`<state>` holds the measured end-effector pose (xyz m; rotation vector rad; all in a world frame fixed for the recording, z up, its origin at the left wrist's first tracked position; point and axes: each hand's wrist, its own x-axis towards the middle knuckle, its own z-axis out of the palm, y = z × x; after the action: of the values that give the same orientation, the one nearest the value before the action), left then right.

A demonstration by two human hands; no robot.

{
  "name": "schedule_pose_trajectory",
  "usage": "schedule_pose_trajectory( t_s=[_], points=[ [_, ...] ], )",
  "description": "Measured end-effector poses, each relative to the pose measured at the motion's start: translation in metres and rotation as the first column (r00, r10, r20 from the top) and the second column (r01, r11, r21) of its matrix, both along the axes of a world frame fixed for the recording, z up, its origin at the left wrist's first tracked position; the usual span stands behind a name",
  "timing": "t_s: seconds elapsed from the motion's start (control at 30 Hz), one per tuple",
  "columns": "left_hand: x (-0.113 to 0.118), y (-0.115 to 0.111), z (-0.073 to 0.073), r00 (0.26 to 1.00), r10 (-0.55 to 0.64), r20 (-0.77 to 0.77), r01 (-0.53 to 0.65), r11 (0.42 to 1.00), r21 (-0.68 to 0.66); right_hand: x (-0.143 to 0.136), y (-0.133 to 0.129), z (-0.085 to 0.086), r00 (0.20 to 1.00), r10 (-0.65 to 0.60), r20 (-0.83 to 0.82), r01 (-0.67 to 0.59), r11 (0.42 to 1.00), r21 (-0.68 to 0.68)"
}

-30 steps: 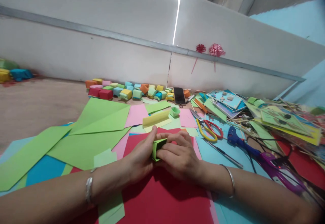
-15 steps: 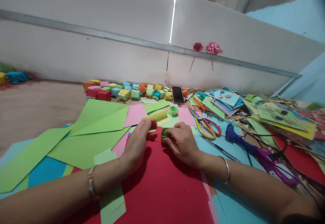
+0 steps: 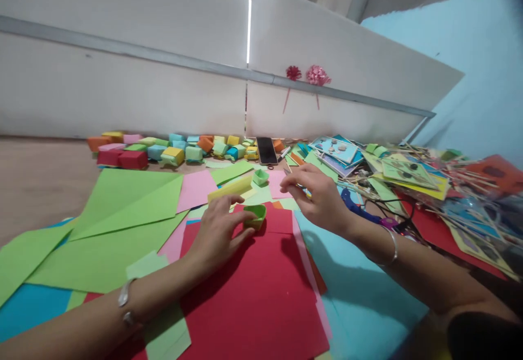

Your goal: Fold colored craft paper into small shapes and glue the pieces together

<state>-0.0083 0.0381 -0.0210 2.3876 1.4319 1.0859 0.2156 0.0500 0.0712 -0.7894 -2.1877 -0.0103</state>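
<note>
My left hand [image 3: 223, 229] grips the left side of a small green folded paper box [image 3: 256, 215], with its opening facing up, over the red paper [image 3: 261, 294]. To the right and a little higher, my right hand [image 3: 316, 194] is raised with thumb and fingers together; what it holds, if anything, cannot be made out, as the scissors lie in that area behind it. Just beyond the green box sits a lighter green paper box [image 3: 260, 177], beside a folded yellow strip [image 3: 231, 187].
Small coloured paper blocks [image 3: 171, 156] line the back by the wall, next to a phone [image 3: 267, 151]. Green sheets [image 3: 122, 202] lie at left. On the right are a blue and purple glue gun [image 3: 359, 207] with a black cord, and piled cards and sticks [image 3: 412, 177].
My right hand has left the green box and moved up and right over the scissors. My left hand now holds the box. The view has turned to the right.
</note>
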Motion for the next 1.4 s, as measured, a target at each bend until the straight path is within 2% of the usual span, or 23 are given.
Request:
schedule_pose_trajectory(
  t_s=[0.07,0.17,0.23,0.3,0.33,0.43,0.5,0.6,0.73,0.83,0.93,1.07,1.13,1.2,1.3,1.4],
  points=[
    [-0.002,0.003,-0.004,0.999,-0.02,-0.044,0.024,0.997,0.079,0.016,-0.012,0.0,0.999,-0.017,0.05,0.018,1.0,-0.017],
    [-0.002,0.002,-0.002,0.991,-0.127,0.051,0.121,0.987,0.11,0.04,-0.033,-0.012,0.991,-0.046,0.126,0.052,0.998,-0.04],
    [0.0,-0.003,0.002,0.941,-0.28,0.191,0.281,0.959,0.022,0.054,-0.047,-0.023,0.989,-0.06,0.137,0.068,0.996,-0.059],
    [0.003,-0.01,0.007,0.849,-0.388,0.36,0.454,0.883,-0.118,0.064,-0.06,-0.032,0.992,-0.061,0.107,0.072,0.992,-0.101],
    [0.004,-0.014,0.009,0.801,-0.404,0.441,0.525,0.829,-0.193,0.066,-0.066,-0.035,0.994,-0.056,0.091,0.067,0.991,-0.119],
    [0.007,-0.025,0.014,0.675,-0.334,0.658,0.679,0.63,-0.376,0.062,-0.078,-0.035,0.999,-0.007,0.032,0.013,0.984,-0.176],
    [0.008,-0.031,0.016,0.602,-0.243,0.761,0.747,0.508,-0.429,0.053,-0.08,-0.029,0.998,0.06,-0.018,-0.063,0.971,-0.23],
    [0.01,-0.039,0.017,0.539,-0.159,0.827,0.806,0.382,-0.452,0.037,-0.07,-0.022,0.979,0.19,-0.076,-0.205,0.915,-0.347],
    [0.013,-0.047,0.017,0.479,-0.073,0.875,0.838,0.335,-0.43,0.021,-0.053,-0.027,0.921,0.339,-0.193,-0.389,0.757,-0.526],
    [0.015,-0.048,0.017,0.39,0.06,0.919,0.874,0.289,-0.39,0.014,-0.049,-0.039,0.884,0.342,-0.317,-0.467,0.652,-0.597],
    [0.015,-0.046,0.016,0.345,0.138,0.929,0.895,0.249,-0.369,0.011,-0.049,-0.045,0.854,0.337,-0.395,-0.518,0.616,-0.593],
    [0.012,-0.043,0.009,0.344,0.133,0.93,0.915,0.174,-0.363,0.009,-0.045,-0.044,0.834,0.454,-0.315,-0.55,0.632,-0.546],
    [0.01,-0.04,0.006,0.35,0.099,0.932,0.919,0.155,-0.362,0.008,-0.042,-0.043,0.832,0.505,-0.228,-0.539,0.643,-0.543],
    [0.008,-0.036,0.005,0.377,-0.001,0.926,0.916,0.147,-0.373,0.008,-0.04,-0.045,0.84,0.515,-0.169,-0.515,0.659,-0.548],
    [0.006,-0.03,0.009,0.429,-0.267,0.863,0.903,0.148,-0.403,0.008,-0.041,-0.052,0.823,0.552,-0.135,-0.532,0.665,-0.524],
    [0.008,-0.028,0.018,0.448,-0.529,0.721,0.887,0.164,-0.432,0.009,-0.043,-0.06,0.801,0.598,-0.028,-0.518,0.668,-0.535]
  ],
)
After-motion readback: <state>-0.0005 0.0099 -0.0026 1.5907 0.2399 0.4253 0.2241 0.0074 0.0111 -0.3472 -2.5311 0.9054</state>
